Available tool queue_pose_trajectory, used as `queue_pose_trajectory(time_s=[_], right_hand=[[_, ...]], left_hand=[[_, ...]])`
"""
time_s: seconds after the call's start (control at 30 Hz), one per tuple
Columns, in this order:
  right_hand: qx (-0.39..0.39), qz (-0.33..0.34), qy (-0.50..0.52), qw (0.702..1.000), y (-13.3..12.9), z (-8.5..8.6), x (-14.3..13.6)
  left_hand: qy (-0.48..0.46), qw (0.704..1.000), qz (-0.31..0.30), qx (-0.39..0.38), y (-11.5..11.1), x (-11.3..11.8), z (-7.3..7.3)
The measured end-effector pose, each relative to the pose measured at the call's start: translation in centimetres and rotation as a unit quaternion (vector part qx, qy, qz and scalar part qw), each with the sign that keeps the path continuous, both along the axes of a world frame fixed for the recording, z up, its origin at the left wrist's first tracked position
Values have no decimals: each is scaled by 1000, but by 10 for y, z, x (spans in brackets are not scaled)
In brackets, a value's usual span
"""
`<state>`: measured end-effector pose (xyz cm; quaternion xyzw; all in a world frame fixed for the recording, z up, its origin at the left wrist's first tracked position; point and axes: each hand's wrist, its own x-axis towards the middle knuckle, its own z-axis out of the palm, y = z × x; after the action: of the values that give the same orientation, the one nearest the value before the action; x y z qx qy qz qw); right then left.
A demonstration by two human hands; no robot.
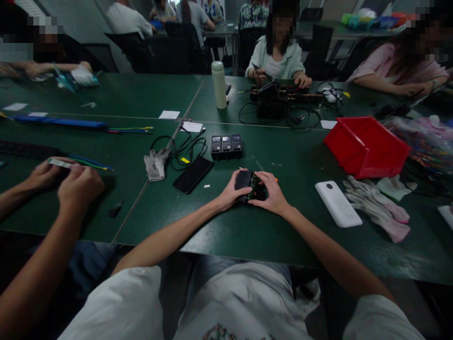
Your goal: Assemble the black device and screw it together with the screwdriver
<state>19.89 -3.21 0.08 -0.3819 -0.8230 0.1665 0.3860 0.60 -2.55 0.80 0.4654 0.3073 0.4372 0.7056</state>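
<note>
A small black device (244, 182) with a green circuit board showing along its right side is held between both hands, just over the green table (212, 222). My left hand (230, 192) grips its left side, thumb across the front. My right hand (272, 194) curls round the right side, fingers and thumb at the upper and lower edges. Behind the hands stands a black block with three small screens (226, 146). To the left lies a black phone (193, 174), beside a dark cable (191, 144) and a grey glove (155, 164).
A red bin (368, 147), a white power bank (338, 204) and work gloves (378, 205) are at the right. A pale green bottle (219, 85) stands behind. A neighbour's hands (76, 182) work at the left; other people sit across the table.
</note>
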Motion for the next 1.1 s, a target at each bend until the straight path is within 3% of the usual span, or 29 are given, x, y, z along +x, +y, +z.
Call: queue_pose_trajectory(time_s=[0.47, 1.1], right_hand=[[3, -12, 2, 1000, 0, -2, -1], [-1, -6, 1, 1000, 0, -5, 0]], left_hand=[[-3, 999, 10, -33, 0, 0, 2], [16, 1000, -11, -3, -1, -1, 3]])
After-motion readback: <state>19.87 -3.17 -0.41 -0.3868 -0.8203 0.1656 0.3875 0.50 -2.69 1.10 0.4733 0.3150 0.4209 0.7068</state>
